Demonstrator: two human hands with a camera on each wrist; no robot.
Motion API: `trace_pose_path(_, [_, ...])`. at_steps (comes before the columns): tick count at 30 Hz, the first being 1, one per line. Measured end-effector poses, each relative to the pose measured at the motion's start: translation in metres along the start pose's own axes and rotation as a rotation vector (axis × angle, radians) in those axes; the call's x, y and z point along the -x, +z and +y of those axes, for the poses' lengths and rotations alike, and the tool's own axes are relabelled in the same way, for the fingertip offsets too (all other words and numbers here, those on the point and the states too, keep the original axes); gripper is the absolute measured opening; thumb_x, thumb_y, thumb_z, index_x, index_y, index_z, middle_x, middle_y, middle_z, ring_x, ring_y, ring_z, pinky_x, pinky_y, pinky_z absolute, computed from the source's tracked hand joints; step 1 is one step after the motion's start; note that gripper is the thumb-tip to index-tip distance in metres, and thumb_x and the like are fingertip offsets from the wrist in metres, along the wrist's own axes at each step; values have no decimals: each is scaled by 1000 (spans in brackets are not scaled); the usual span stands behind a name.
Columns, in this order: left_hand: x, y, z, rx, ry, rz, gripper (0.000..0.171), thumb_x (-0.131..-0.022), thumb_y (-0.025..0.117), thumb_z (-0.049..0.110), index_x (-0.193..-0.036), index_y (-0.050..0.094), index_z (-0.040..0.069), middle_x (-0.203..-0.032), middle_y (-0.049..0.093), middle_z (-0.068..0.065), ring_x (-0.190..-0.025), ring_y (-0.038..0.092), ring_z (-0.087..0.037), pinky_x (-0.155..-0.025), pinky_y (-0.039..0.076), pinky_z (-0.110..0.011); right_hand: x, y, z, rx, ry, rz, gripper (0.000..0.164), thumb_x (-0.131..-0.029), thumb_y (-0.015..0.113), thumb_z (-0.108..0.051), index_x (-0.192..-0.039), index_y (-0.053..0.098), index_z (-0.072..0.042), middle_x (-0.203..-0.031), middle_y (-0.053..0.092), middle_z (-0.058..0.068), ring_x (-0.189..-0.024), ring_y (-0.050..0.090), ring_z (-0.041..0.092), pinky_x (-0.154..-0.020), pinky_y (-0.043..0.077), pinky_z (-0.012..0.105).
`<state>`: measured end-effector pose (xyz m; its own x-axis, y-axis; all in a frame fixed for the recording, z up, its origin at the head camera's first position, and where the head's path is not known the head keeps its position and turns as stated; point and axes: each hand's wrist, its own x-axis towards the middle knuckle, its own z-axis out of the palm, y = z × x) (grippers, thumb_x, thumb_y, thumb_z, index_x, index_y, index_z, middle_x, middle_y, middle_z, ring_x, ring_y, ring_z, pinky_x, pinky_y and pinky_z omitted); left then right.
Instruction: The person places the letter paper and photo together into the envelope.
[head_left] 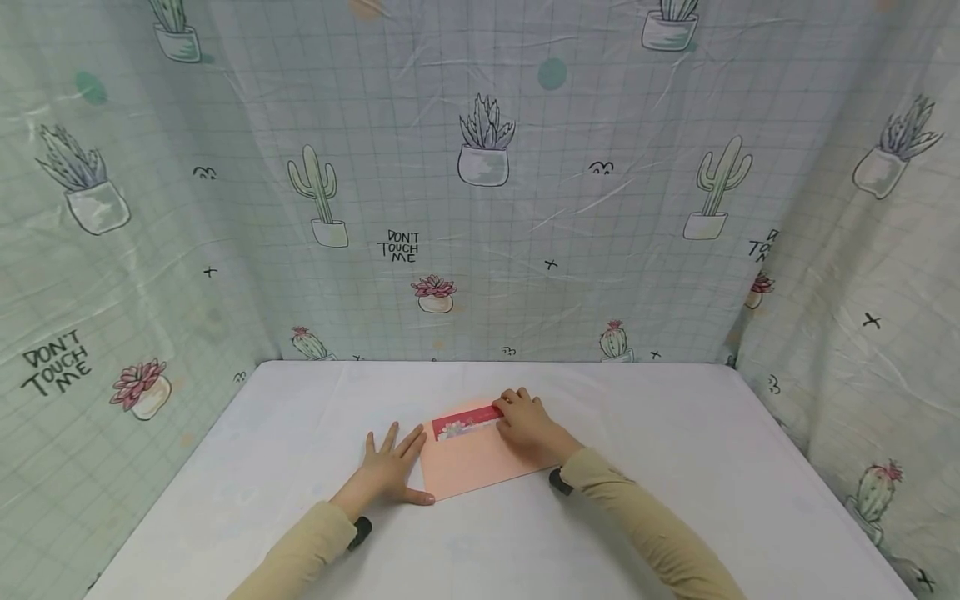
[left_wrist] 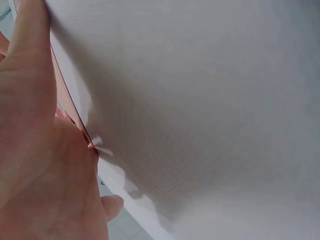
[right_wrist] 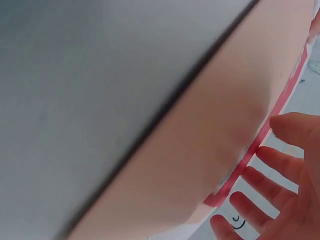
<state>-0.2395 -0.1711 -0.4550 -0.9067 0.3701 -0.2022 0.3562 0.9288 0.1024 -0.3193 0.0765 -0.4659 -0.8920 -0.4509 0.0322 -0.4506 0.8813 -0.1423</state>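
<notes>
A peach envelope [head_left: 480,471] lies slightly turned on the white table. Along its far side shows a red card [head_left: 459,422] with pale printed flowers, its lower part hidden by the envelope. My left hand [head_left: 390,467] is spread flat, with fingertips and thumb at the envelope's left edge. The right hand [head_left: 527,423] lies over the far right part, its fingertips touching the red card. In the right wrist view, the thumb and fingers [right_wrist: 270,187] reach along the red border without closing round it. The right hand covers the card's right end in the head view.
A white cloth-covered table [head_left: 300,433] surrounds the envelope. Curtains [head_left: 510,233] printed with cacti and a grid stand behind it and on both sides. Dark bands [head_left: 360,532] sit at the wrists below the beige sleeves [head_left: 300,552].
</notes>
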Motion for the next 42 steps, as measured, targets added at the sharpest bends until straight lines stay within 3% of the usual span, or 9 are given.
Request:
trace_pose_path(7, [-1, 1, -1, -1, -6, -4, 103, -63, 65, 64, -140, 26, 7, -149, 21, -8, -133, 13, -46, -97, 10, -71, -6, 5, -7, -17, -30, -14, 41, -90, 49, -33, -125, 49, -13, -122, 49, 6, -108, 41, 25, -88, 37, 48])
trace_pose_path(23, [-3, 4, -3, 0, -4, 3, 103, -63, 64, 65, -140, 26, 7, -149, 21, -7, -133, 14, -46, -97, 11, -71, -16, 16, -18, 153, -105, 6, 44, -90, 40, -50, -125, 49, -25, -105, 48, 2, -95, 42, 18, -85, 34, 43])
trace_pose_path(29, [-3, 4, -3, -4, 1, 7, 103, -63, 63, 65, -140, 26, 7, -149, 21, -7, -133, 14, -46, -97, 11, -71, -15, 16, -21, 121, -96, -15, 44, -90, 40, -50, -128, 47, -28, -112, 49, 5, -104, 43, 21, -93, 32, 50])
trace_pose_path(42, [-3, 4, -2, -27, 1, 7, 103, -63, 63, 66, -139, 27, 7, -148, 22, -8, -133, 14, -46, -97, 11, -71, -4, 13, -23, 166, -153, 3, 42, -90, 40, -49, -125, 49, -29, -111, 49, 4, -103, 45, 21, -92, 34, 51])
